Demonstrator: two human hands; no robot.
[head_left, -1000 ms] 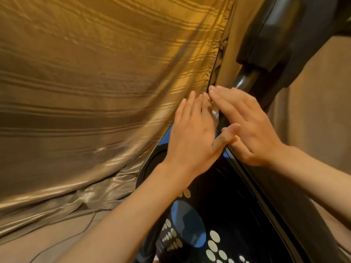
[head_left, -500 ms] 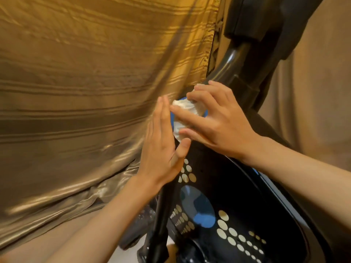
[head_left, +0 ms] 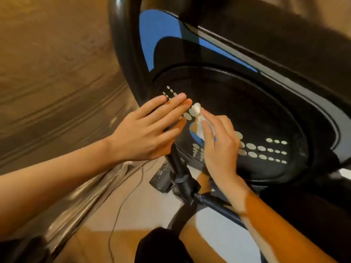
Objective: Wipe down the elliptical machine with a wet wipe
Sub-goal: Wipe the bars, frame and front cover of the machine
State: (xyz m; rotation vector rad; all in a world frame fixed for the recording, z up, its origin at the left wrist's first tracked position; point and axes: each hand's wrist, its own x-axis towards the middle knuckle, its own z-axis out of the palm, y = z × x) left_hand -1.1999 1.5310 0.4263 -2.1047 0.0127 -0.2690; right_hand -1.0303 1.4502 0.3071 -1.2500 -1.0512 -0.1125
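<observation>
The elliptical machine's black round flywheel cover [head_left: 252,111], with rows of pale oval dots and blue trim, fills the middle and right. My right hand [head_left: 218,147] holds a crumpled white wet wipe [head_left: 197,112] against the cover near its centre, the wipe poking out past the fingertips. My left hand [head_left: 150,128] lies with fingers straight, flat against the cover's left side, just left of the wipe. A black crank arm [head_left: 176,168] runs down from below my left hand.
A shiny gold-brown curtain [head_left: 57,73] hangs at the left, its hem pooling on the light floor [head_left: 152,211]. A thin dark cable [head_left: 123,202] trails over the floor. A black frame tube [head_left: 218,205] and foot piece [head_left: 161,177] sit below the cover.
Both hands have come down from the upper post to the middle of the flywheel cover. The view has dropped, showing the floor and the crank.
</observation>
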